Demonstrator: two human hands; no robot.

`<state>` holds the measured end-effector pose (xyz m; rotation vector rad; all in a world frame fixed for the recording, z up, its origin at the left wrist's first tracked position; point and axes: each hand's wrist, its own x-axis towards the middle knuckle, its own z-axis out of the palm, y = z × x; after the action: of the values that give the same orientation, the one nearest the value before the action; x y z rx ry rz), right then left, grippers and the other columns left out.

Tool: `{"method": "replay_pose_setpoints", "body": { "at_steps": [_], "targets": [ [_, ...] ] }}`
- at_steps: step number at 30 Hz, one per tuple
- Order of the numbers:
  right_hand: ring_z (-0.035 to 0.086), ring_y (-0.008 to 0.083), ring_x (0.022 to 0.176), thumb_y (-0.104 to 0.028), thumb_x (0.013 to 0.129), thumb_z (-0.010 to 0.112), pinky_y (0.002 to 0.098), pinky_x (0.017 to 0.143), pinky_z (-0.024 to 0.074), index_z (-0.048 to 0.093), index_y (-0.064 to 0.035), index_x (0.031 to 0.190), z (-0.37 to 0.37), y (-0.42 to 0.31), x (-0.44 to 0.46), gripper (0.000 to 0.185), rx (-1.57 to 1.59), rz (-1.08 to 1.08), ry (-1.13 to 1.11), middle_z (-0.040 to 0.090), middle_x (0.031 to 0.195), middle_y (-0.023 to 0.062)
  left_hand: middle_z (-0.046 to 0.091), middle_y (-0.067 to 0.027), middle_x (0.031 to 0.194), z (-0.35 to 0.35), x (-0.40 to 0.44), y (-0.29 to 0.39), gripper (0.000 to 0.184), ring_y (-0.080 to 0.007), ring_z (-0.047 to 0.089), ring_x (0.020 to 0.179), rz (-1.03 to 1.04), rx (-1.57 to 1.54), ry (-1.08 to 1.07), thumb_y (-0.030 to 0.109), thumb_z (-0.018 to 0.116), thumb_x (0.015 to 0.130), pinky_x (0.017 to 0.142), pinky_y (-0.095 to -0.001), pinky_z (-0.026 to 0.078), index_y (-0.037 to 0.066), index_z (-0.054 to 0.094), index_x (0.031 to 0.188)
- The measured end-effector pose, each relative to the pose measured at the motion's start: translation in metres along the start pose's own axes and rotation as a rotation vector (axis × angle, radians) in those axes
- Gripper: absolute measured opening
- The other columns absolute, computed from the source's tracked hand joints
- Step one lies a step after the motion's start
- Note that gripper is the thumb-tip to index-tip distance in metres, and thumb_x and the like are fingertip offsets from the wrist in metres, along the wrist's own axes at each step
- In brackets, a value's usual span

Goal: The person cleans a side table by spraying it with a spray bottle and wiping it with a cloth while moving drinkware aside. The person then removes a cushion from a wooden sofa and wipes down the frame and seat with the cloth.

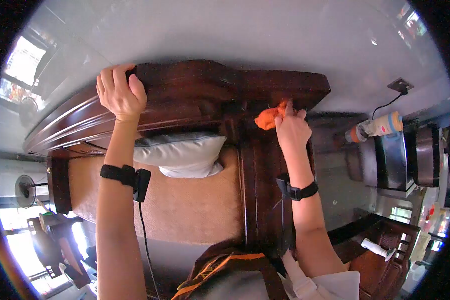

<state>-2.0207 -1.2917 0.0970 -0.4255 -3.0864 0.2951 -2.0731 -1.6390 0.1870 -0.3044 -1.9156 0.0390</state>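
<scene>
My left hand [121, 93] grips the top edge of a dark wooden sofa's backrest [185, 82], with its fingers hooked over the rim and the thumb in front. My right hand [293, 129] presses a crumpled orange cloth [270, 118] against the wood at the backrest's right end, above the armrest [265, 190]. The index finger reaches up along the wood, and part of the cloth is hidden behind the fingers. Below my left hand, a pale grey cushion [190, 154] leans on the brown seat pad [185, 205].
A grey wall [265, 35] rises behind the sofa. To the right, a socket with a plug [400, 86] feeds a dark cord near a clear bottle-like container [380, 127] on a dark cabinet [392, 162]. A black cable [146, 240] hangs from my left wristband.
</scene>
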Motion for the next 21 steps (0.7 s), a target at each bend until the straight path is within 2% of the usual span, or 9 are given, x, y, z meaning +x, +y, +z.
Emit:
{"method": "replay_pose_setpoints", "body": {
  "at_steps": [1,3,4,7,12,16,17,19,21],
  "targets": [
    [0.065,0.0383,0.091,-0.027,0.086,0.060,0.0444,0.078,0.0549,0.054,0.0001,0.121,0.000,0.003,0.009,0.044,-0.006,-0.006,0.002,0.059,0.115,0.0201,0.058,-0.0084,0.087,0.001,-0.001,-0.003,0.020,-0.0287,0.055,0.079,0.014,0.000,0.019,0.026,0.051,0.082,0.072,-0.0393,0.045,0.012,0.065,0.085],
    [0.068,0.0364,0.081,-0.034,0.086,0.052,0.0476,0.071,0.0549,0.050,-0.0074,0.132,0.007,0.018,0.024,0.052,-0.053,-0.132,-0.133,0.068,0.096,0.0176,0.058,-0.0078,0.087,0.001,-0.002,-0.002,0.019,-0.0284,0.055,0.079,-0.011,0.000,0.006,0.025,0.052,0.081,0.073,-0.0389,0.044,0.013,0.066,0.085],
    [0.069,0.0334,0.081,-0.031,0.085,0.050,0.0470,0.070,0.0550,0.047,-0.0037,0.134,0.019,0.022,0.025,0.055,-0.118,-0.263,0.011,0.070,0.079,0.0152,0.058,-0.0075,0.087,0.002,-0.003,-0.005,0.019,-0.0281,0.055,0.079,0.005,-0.002,0.001,0.025,0.052,0.081,0.073,-0.0389,0.044,0.013,0.066,0.085],
    [0.070,0.0281,0.082,-0.034,0.086,0.057,0.0431,0.068,0.0566,0.053,-0.0027,0.125,0.022,0.020,0.036,0.050,-0.193,-0.240,0.006,0.071,0.088,0.0132,0.057,-0.0062,0.087,0.002,-0.003,-0.002,0.019,-0.0272,0.055,0.079,-0.004,0.008,0.017,0.026,0.054,0.080,0.072,-0.0385,0.044,0.013,0.066,0.086],
    [0.070,0.0327,0.078,-0.030,0.088,0.055,0.0409,0.066,0.0560,0.033,-0.0040,0.144,0.028,0.042,-0.003,0.065,-0.213,-0.229,-0.010,0.070,0.086,0.0155,0.057,-0.0045,0.084,0.001,0.002,-0.001,0.017,-0.0252,0.055,0.077,-0.023,0.011,0.026,0.026,0.055,0.078,0.070,-0.0373,0.044,0.014,0.065,0.084],
    [0.069,0.0350,0.083,-0.030,0.090,0.053,0.0412,0.072,0.0556,0.037,-0.0058,0.141,0.030,0.065,-0.033,0.058,-0.227,-0.148,-0.197,0.070,0.093,0.0174,0.057,-0.0060,0.087,-0.001,-0.002,0.001,0.018,-0.0267,0.055,0.078,-0.054,-0.009,0.016,0.027,0.053,0.081,0.071,-0.0385,0.044,0.014,0.065,0.087],
    [0.068,0.0366,0.085,-0.028,0.091,0.054,0.0427,0.074,0.0549,0.041,-0.0051,0.136,0.022,0.068,-0.041,0.053,-0.085,-0.103,-0.183,0.069,0.096,0.0170,0.057,-0.0079,0.088,-0.001,-0.001,0.002,0.020,-0.0291,0.055,0.081,-0.069,-0.025,-0.001,0.027,0.051,0.085,0.074,-0.0404,0.044,0.013,0.065,0.090],
    [0.068,0.0383,0.087,-0.026,0.091,0.055,0.0443,0.077,0.0541,0.044,-0.0043,0.132,-0.001,0.053,-0.048,0.047,0.055,-0.065,-0.186,0.069,0.098,0.0166,0.057,-0.0034,0.085,0.000,0.001,0.000,0.016,-0.0239,0.055,0.076,-0.046,0.009,0.044,0.027,0.054,0.079,0.068,-0.0362,0.044,0.015,0.065,0.083],
    [0.063,0.0383,0.099,-0.019,0.087,0.062,0.0448,0.085,0.0510,0.049,-0.0029,0.122,-0.028,0.009,-0.056,0.040,0.705,-0.149,0.083,0.065,0.106,0.0189,0.057,-0.0029,0.085,0.003,-0.001,-0.002,0.015,-0.0238,0.054,0.075,-0.023,0.023,0.060,0.027,0.055,0.078,0.068,-0.0360,0.044,0.016,0.065,0.083]
  ]
}}
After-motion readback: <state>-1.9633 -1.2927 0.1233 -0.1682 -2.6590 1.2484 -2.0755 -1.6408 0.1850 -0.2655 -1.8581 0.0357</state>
